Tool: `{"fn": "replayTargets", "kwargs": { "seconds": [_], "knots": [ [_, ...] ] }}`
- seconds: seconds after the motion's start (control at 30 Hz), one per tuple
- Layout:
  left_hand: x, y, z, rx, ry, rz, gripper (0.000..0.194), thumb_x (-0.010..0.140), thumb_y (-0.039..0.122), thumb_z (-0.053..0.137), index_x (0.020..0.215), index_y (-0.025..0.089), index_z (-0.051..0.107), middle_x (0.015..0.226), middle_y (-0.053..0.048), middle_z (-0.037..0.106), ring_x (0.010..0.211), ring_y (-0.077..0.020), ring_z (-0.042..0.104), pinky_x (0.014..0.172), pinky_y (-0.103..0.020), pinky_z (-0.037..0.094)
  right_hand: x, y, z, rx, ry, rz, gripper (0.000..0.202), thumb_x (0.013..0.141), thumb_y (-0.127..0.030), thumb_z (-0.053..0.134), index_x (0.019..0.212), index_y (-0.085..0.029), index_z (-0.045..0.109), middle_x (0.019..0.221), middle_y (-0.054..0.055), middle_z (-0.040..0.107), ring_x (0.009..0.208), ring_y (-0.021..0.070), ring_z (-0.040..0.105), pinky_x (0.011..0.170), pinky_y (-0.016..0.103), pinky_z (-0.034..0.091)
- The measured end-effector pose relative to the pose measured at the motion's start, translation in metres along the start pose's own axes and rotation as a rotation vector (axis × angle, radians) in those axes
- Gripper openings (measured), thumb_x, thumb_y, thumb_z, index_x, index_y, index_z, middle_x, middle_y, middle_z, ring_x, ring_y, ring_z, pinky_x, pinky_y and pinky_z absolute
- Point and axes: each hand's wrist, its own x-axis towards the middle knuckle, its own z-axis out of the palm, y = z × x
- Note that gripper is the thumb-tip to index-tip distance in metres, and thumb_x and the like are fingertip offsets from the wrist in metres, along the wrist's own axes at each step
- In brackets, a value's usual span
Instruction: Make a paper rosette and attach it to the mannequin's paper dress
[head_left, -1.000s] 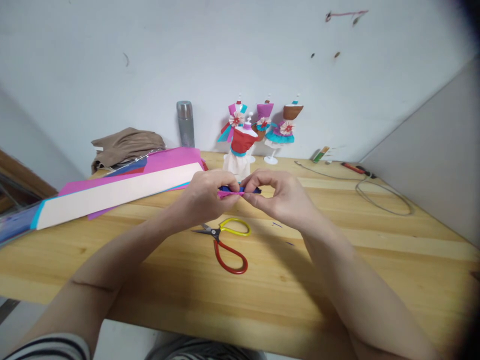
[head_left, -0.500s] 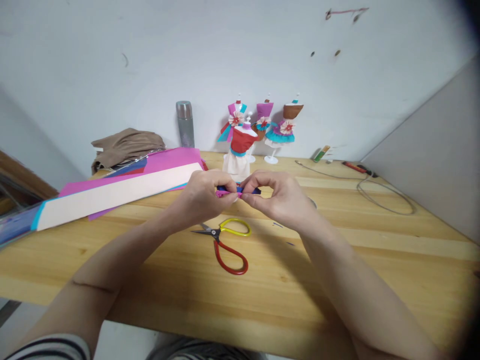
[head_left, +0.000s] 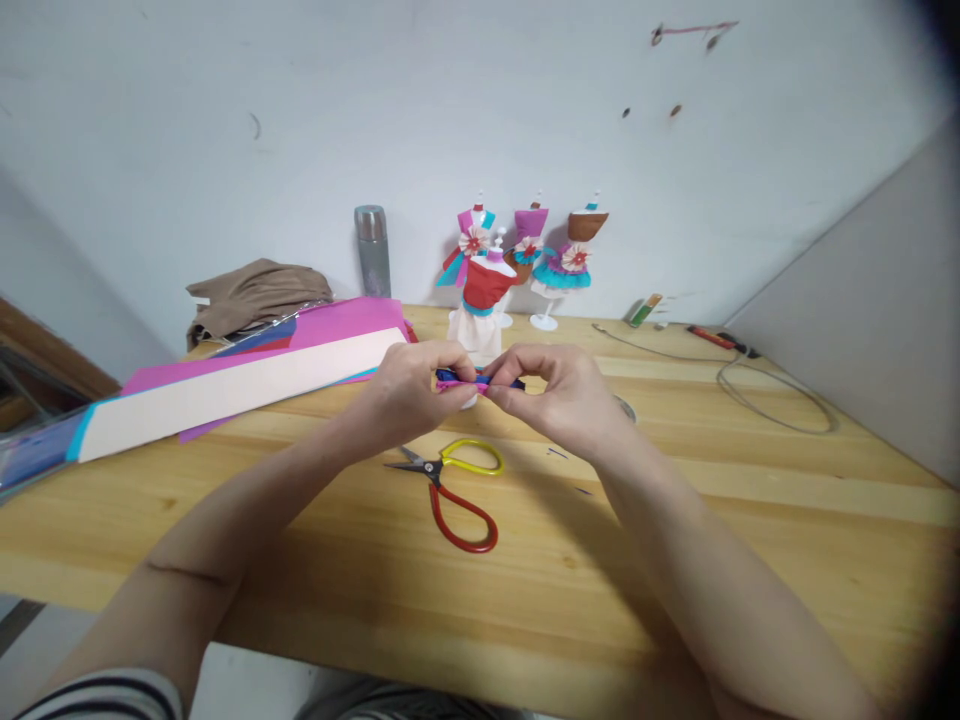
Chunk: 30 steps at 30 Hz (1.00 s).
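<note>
Between both hands is a small strip of blue and pink fabric [head_left: 480, 381], bunched and held above the table. My left hand [head_left: 420, 385] pinches its left part between thumb and fingers. On the other side my right hand [head_left: 551, 390] pinches it the same way, the two thumbs almost touching. Much of the strip is covered by my fingers. Below the hands lie scissors [head_left: 433, 469] with one yellow and one red handle, their blades slightly apart. Just behind stands a small dress form [head_left: 486, 285] in a red top and pale skirt.
Three more dressed forms [head_left: 576, 250] stand by the wall. A steel flask [head_left: 372, 255], brown cloth [head_left: 259, 298] and coloured fabric sheets [head_left: 255, 395] are at the left. On the right lie a cable [head_left: 739, 400], a red-handled tool [head_left: 711, 337] and a green tube [head_left: 645, 310].
The whole view has shifted very slightly. Both hands keep their pinch on the fabric strip, with hardly any movement.
</note>
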Motion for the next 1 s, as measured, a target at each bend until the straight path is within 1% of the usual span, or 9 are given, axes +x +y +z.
{"fn": "replayTargets", "kwargs": {
  "seconds": [0.1,0.23,0.33,0.43,0.53,0.63,0.8,0.9,1.0],
  "knots": [
    [0.0,-0.001,0.001,-0.004,0.015,-0.003,0.006,0.076,0.013,0.066,0.071,0.015,0.066,0.073,-0.002,0.074,0.064,-0.0105,0.064,0.061,-0.021,0.048,0.001,0.002,0.0,0.012,-0.004,0.016,0.01,0.07,-0.024,0.064,0.06,-0.023,0.063,0.069,0.002,0.074,0.068,0.0203,0.067,0.066,0.034,0.051],
    [0.0,-0.003,0.002,-0.007,0.027,0.001,0.002,0.076,0.013,0.069,0.076,0.016,0.069,0.074,-0.002,0.075,0.066,-0.0113,0.066,0.061,-0.021,0.051,0.001,0.001,0.001,0.003,-0.006,0.035,0.009,0.069,-0.022,0.063,0.06,-0.023,0.063,0.069,0.003,0.074,0.067,0.0207,0.066,0.063,0.034,0.05],
    [0.0,-0.006,0.003,-0.012,0.026,-0.02,0.015,0.075,0.012,0.069,0.088,0.017,0.074,0.084,-0.003,0.078,0.073,-0.0134,0.071,0.069,-0.022,0.056,0.0,0.0,0.002,-0.009,0.002,0.034,0.008,0.069,-0.022,0.063,0.061,-0.023,0.063,0.067,0.003,0.073,0.064,0.02,0.064,0.061,0.033,0.048],
    [-0.001,-0.008,0.004,0.04,0.025,-0.03,0.025,0.075,0.011,0.07,0.098,0.018,0.077,0.094,-0.005,0.08,0.082,-0.0163,0.073,0.078,-0.026,0.058,-0.001,0.0,0.003,-0.045,0.017,0.02,0.009,0.069,-0.022,0.062,0.06,-0.022,0.063,0.065,0.001,0.071,0.059,0.017,0.06,0.058,0.031,0.046],
    [-0.001,-0.01,0.004,0.066,0.025,0.006,0.025,0.076,0.009,0.07,0.096,0.02,0.078,0.092,-0.003,0.08,0.08,-0.0153,0.073,0.078,-0.025,0.057,-0.001,-0.001,0.003,-0.064,0.033,-0.006,0.008,0.07,-0.023,0.062,0.062,-0.022,0.063,0.063,0.0,0.07,0.057,0.0151,0.057,0.056,0.029,0.043],
    [-0.001,-0.01,0.004,0.045,0.023,0.04,0.026,0.077,0.006,0.069,0.095,0.022,0.079,0.089,0.0,0.08,0.077,-0.0134,0.072,0.075,-0.022,0.055,-0.002,-0.001,0.003,-0.055,0.04,-0.055,0.006,0.073,-0.028,0.065,0.07,-0.022,0.063,0.069,0.001,0.072,0.062,0.0165,0.061,0.058,0.03,0.045],
    [-0.001,-0.007,0.004,0.002,0.013,0.045,0.027,0.08,0.006,0.067,0.101,0.02,0.077,0.098,-0.002,0.08,0.087,-0.0152,0.074,0.077,-0.023,0.055,-0.004,-0.002,0.005,-0.161,0.049,-0.084,0.013,0.077,-0.033,0.067,0.079,-0.021,0.066,0.081,0.004,0.075,0.071,0.0205,0.067,0.065,0.033,0.049],
    [-0.002,-0.009,0.006,0.058,0.038,0.09,0.027,0.08,0.007,0.069,0.103,0.019,0.076,0.098,-0.003,0.08,0.085,-0.0156,0.074,0.076,-0.024,0.055,-0.004,-0.001,0.007,-0.232,0.06,-0.087,0.01,0.077,-0.03,0.067,0.08,-0.02,0.068,0.082,0.006,0.076,0.07,0.0206,0.067,0.064,0.033,0.048],
    [-0.002,-0.012,0.008,0.123,0.06,0.127,0.024,0.08,0.01,0.071,0.103,0.018,0.076,0.097,-0.005,0.08,0.083,-0.0164,0.073,0.075,-0.025,0.054,-0.004,0.0,0.008,-0.268,0.07,-0.098,0.003,0.076,-0.023,0.066,0.075,-0.02,0.067,0.075,0.004,0.074,0.063,0.0175,0.063,0.06,0.031,0.045]
  ]
}}
